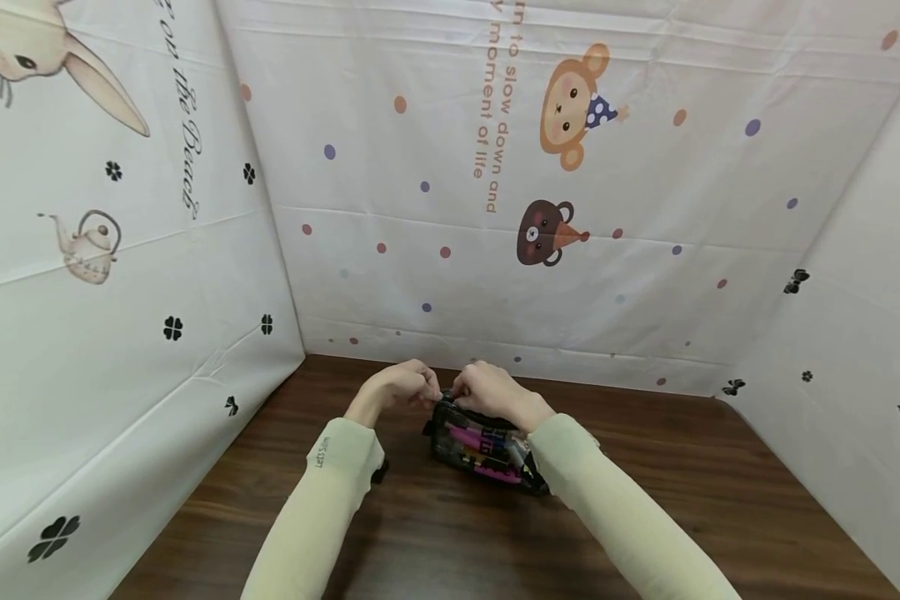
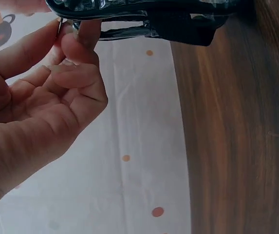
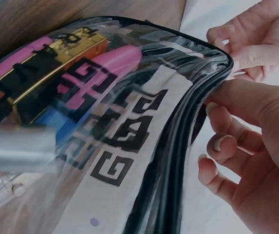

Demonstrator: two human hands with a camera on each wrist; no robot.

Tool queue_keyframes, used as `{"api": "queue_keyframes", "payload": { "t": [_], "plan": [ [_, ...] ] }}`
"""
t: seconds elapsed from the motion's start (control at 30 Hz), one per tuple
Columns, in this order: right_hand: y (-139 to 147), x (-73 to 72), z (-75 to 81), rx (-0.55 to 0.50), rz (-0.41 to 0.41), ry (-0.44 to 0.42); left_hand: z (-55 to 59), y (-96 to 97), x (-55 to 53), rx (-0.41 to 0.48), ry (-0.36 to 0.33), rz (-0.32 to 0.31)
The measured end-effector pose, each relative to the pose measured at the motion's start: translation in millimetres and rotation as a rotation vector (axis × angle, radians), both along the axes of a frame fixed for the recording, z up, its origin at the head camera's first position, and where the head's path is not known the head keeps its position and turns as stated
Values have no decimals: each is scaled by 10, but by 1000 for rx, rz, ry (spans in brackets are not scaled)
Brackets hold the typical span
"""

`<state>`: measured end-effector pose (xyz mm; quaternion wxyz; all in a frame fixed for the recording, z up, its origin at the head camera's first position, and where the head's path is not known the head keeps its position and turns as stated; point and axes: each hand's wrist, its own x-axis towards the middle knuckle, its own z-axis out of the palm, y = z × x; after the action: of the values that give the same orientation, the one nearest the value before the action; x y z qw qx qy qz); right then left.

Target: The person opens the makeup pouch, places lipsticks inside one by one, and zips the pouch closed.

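A clear cosmetic pouch with black trim (image 1: 450, 446) stands on the table beneath both hands. Pink items, a black and gold box (image 3: 46, 75) and a silver cylinder (image 3: 20, 147) show through its printed clear side. At the pouch's upper left corner, my left hand (image 1: 403, 386) pinches a small metal piece, apparently the zipper pull (image 2: 60, 28), between thumb and finger. Just to the right, my right hand (image 1: 493, 390) pinches the black zipped edge (image 3: 171, 161) near that same corner, its other fingers loosely bent. Part of the pouch's top lies hidden behind the right hand and sleeve.
The dark wooden table (image 1: 645, 483) carries the pouch near its far edge. White printed sheets hang as a back wall (image 1: 435, 275), a left wall (image 1: 157, 392) and a right wall (image 1: 832, 333) around it.
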<state>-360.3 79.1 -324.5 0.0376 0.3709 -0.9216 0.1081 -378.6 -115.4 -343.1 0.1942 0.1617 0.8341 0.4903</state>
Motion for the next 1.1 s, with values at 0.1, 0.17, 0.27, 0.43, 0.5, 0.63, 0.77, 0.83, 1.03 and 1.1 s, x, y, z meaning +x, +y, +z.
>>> {"api": "queue_keyframes", "payload": {
  "t": [0.1,0.17,0.27,0.43,0.5,0.63,0.77,0.83,1.03,1.1],
  "plan": [
    [-27,-11,4,10,13,-5,-13,10,-15,22,-3,-22],
    [-57,-16,10,22,26,6,-8,2,-11,26,-6,-35],
    [-90,-17,21,36,42,23,8,-9,-3,36,-18,-51],
    [-111,-13,32,54,67,51,5,-28,-9,34,-30,-62],
    [-110,-17,34,63,70,55,1,-28,-7,23,-34,-62],
    [-110,-22,38,78,64,37,-15,-35,1,-12,-35,-38],
    [-125,-15,50,71,76,18,-34,-60,17,-42,-48,-21],
    [-131,-5,62,69,84,5,-35,-60,26,-62,-61,-25],
    [-143,-2,86,72,84,-9,-28,-2,22,-141,-91,-4],
    [-145,-6,91,71,81,-10,-36,29,16,-151,-90,25]
  ]
}}
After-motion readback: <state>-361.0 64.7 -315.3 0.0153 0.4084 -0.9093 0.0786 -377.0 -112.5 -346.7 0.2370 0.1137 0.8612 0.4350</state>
